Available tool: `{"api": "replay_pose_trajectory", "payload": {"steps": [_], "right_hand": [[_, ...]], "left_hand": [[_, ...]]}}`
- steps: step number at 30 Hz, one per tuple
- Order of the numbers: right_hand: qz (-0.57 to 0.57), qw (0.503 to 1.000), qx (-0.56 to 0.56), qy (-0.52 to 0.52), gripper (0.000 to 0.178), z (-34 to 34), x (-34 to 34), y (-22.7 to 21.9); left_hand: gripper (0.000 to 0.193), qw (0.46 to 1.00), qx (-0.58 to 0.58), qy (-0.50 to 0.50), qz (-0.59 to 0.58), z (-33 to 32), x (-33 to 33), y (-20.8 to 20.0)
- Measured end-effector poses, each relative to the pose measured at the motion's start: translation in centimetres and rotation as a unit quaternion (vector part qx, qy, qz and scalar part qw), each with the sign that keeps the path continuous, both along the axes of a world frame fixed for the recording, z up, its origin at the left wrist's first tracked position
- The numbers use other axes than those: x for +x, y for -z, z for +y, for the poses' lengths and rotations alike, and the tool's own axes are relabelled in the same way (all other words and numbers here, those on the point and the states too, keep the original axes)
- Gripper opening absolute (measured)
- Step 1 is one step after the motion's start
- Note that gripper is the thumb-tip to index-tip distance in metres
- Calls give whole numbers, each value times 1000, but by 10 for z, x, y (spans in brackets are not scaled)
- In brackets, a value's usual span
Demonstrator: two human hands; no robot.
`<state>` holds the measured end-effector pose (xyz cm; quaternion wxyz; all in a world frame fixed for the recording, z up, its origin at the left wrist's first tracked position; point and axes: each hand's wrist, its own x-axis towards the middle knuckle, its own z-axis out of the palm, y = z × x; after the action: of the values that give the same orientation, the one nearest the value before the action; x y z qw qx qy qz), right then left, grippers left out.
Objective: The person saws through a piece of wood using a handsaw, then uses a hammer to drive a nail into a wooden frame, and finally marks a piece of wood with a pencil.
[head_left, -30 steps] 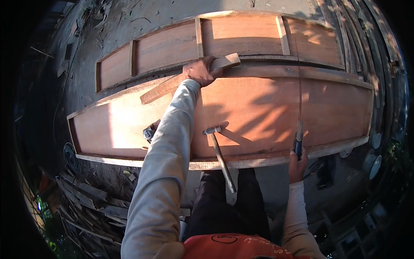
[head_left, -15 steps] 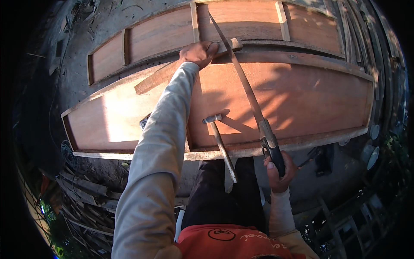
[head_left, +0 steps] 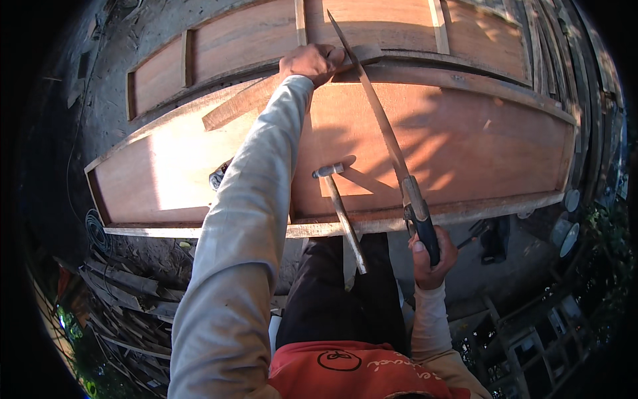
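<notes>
My right hand (head_left: 435, 256) is wrapped round the dark handle of a handsaw (head_left: 382, 123). Its long blade slants up and to the left, crossing a short wooden batten (head_left: 242, 105) near the batten's right end. My left hand (head_left: 311, 63) grips that batten just left of the blade and presses it on the far rim of a framed plywood panel (head_left: 465, 149). The batten's left end juts over the panel. Between my arms, a hammer (head_left: 342, 209) rests with its head on the plywood and its handle over the near rim.
A second framed panel (head_left: 232, 43) with crosspieces lies just beyond. A small dark object (head_left: 218, 178) is partly hidden by my left arm. Scrap wood (head_left: 126, 299) is piled at lower left, and long boards (head_left: 558, 60) lie at far right. A coiled cable (head_left: 98, 229) sits at left.
The panels and hammer sit slightly higher in view. The batten's right end now looks flat and smooth where a rough, light end showed before. Both hands keep their grips.
</notes>
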<state>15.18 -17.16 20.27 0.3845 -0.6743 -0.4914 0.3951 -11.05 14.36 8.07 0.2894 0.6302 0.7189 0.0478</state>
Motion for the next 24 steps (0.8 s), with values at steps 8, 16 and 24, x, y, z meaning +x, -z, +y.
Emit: {"api": "replay_pose_trajectory", "payload": {"steps": [8,16,24], "right_hand": [[1,1000,-21,-6,25,-23,4,5],[-15,999,-45,-16,27,8,-15,2],[-44,998,-29,-45,22,-7,-9,-15]], "left_hand": [[45,999,-34,4,0,-10,-3,-4],[46,999,-42,2,24,-15,-11,-5],[44,999,-25,-1,25,-9,-20,-2]]}}
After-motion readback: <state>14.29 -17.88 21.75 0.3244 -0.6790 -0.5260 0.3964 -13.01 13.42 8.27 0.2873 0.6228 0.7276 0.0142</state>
